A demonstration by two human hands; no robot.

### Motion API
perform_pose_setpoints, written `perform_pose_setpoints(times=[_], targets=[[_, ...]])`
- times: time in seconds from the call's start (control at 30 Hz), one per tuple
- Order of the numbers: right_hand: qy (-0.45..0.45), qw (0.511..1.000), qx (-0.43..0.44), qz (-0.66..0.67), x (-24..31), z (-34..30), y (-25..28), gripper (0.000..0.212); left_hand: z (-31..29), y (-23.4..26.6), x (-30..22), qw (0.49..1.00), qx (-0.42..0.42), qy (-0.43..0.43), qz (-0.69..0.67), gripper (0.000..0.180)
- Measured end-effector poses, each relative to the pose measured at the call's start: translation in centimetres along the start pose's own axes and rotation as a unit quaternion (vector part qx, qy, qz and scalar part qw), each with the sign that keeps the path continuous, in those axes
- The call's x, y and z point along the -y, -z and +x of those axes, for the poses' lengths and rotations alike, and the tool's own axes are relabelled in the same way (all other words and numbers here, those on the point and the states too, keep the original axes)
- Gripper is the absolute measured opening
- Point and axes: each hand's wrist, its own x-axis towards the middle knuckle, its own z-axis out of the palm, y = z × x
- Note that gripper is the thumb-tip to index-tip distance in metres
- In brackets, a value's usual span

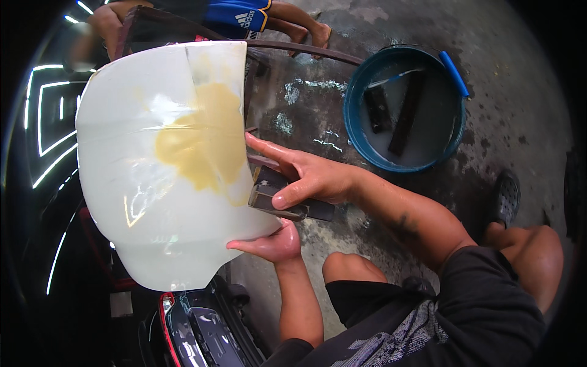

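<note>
A glossy white car body panel (110,153) fills the left half of the view, with a broad yellowish filler patch (202,140) toward its right edge. My right hand (309,177) grips a dark rectangular sanding block (278,199) at that edge, thumb on top. Its forefinger stretches out to touch the panel's rim. Below it, my left hand (275,241) holds the panel's lower right edge, its thumb lying on the white face. The other left fingers are mostly hidden behind the edge. Both hands look wet.
At upper right stands a blue-green bucket (351,131) of cloudy water with two dark blocks (406,113) inside. A dark red metal frame (306,49) runs behind the panel. Another person in blue shorts (229,15) is at the top. A dark car part with red trim (208,327) lies below.
</note>
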Motion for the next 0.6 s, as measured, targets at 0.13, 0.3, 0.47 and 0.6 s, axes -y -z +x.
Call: perform_pose_setpoints(times=[0.13,0.3,0.47,0.6], targets=[[-0.013,0.999,0.020,-0.041,1.3,-0.4,0.8,0.124,-0.6,-0.2,-0.6,1.000,-0.017,0.022,0.009,0.107],[-0.061,0.895,-0.196,-0.396,8.8,-1.5,8.4,0.079,-0.9,-0.1,-1.3,0.994,-0.070,0.065,-0.045,0.096],[-0.354,0.506,-0.336,-0.711,13.7,-4.9,18.7,0.057,-0.9,-0.9,-1.6,0.994,-0.060,0.075,-0.053,0.094],[-0.363,0.525,-0.251,-0.728,6.6,-6.7,26.5,0.035,-1.2,0.0,-3.1,0.995,-0.063,0.064,-0.041,0.095]])
